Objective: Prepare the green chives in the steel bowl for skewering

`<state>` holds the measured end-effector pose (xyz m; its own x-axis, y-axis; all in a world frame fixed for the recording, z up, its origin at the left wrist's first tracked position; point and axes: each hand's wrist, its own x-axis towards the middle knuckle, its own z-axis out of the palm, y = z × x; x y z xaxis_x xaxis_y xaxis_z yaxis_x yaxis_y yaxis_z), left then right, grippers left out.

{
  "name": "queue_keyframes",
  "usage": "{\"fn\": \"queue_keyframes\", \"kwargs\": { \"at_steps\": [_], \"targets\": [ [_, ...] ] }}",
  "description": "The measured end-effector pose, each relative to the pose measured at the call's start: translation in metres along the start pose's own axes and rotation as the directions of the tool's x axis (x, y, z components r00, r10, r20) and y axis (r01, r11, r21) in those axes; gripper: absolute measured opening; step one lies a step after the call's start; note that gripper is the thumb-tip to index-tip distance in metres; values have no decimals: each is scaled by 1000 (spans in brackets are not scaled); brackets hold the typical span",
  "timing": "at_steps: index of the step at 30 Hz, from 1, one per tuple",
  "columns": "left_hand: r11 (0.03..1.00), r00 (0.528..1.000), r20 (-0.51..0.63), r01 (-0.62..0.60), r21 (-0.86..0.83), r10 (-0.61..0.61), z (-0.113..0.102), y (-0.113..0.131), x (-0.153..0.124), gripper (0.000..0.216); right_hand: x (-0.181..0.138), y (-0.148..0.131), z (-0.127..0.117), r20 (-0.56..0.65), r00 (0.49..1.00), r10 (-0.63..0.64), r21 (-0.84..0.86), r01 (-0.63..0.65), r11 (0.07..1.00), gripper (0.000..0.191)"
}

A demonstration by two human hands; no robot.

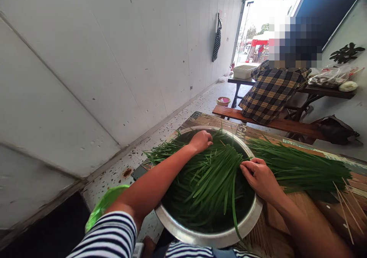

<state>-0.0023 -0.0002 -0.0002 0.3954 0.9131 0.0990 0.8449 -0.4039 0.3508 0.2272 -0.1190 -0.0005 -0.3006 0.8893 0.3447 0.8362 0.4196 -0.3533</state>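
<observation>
A large metal basin (206, 233) sits in front of me, full of long green leaves (206, 181) lying in dark water. My left hand (200, 140) reaches over the far side of the basin, fingers curled shut on a bunch of the leaves. At the basin's right rim my right hand (259, 175) pinches the ends of some leaves with bent fingers. A second pile of the same green leaves (301, 166) lies on the wooden table (286, 212) to the right of the basin.
Thin wooden skewers (348, 204) lie at the table's right. A person in a plaid shirt (272, 89) sits on a wooden bench (286, 124) beyond. A white wall (114, 59) runs along the left. A green plastic bag (104, 204) lies on the floor at lower left.
</observation>
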Motion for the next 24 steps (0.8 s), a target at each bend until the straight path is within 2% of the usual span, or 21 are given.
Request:
{"fn": "queue_keyframes", "kwargs": {
  "at_steps": [5, 11, 16, 24],
  "targets": [
    [1000, 999, 45, -6, 27, 4, -3, 2, -1, 21, 0, 0, 0, -7, 1000, 1, 1, -1, 1000, 28],
    [972, 993, -38, 97, -215, -108, -10, 4, -1, 22, 0, 2, 1, 12, 1000, -1, -11, 1, 1000, 30],
    [880, 995, 1, 90, -466, -101, -7, 1, 1, 29, -1, 3, 2, 10, 1000, 6, -6, -6, 1000, 29],
    [692, 986, 96, 166, -703, -140, -7, 3, 0, 28, 0, 1, 0, 7, 1000, 6, 12, -7, 1000, 29]
  ]
}}
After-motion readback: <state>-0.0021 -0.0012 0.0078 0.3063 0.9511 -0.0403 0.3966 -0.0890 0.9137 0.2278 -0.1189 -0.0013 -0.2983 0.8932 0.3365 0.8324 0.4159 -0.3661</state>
